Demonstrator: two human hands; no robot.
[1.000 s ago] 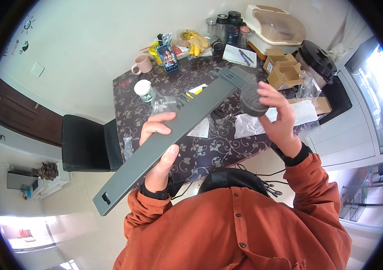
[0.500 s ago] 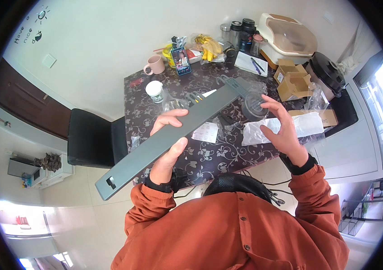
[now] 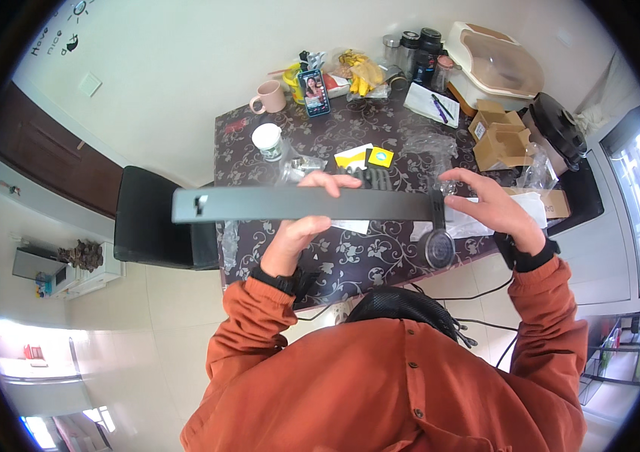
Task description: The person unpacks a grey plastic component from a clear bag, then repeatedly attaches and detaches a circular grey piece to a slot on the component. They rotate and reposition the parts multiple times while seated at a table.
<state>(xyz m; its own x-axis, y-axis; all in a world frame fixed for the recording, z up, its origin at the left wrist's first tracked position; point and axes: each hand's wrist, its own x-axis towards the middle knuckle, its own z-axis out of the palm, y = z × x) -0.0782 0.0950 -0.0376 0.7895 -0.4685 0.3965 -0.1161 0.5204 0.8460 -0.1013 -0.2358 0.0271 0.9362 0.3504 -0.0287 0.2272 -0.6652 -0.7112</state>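
A long, flat grey bar (image 3: 260, 205) is held nearly level above the table, with a small cut-out slot near its left end. My left hand (image 3: 301, 226) is closed on its middle, thumb along the near edge and fingers over the far edge. At the bar's right end sits a dark fitting with a round, ribbed black disc (image 3: 437, 248) hanging toward me. Beside that end is my right hand (image 3: 497, 205), its fingers spread and the tips close to the fitting; whether they touch it I cannot tell.
On the patterned dark table (image 3: 350, 275) are a white tub (image 3: 267, 142), a pink mug (image 3: 269, 98), a propped phone (image 3: 314, 93), bananas (image 3: 364, 79) and clear plastic wrap (image 3: 429, 147). Open cardboard boxes (image 3: 502, 143) stand at right. A black chair (image 3: 156, 215) is left.
The bar has swung from a steep diagonal to nearly level, its left end rising. Its disc now hangs nearer me. My right hand has shifted slightly right, its fingertips beside the bar's end.
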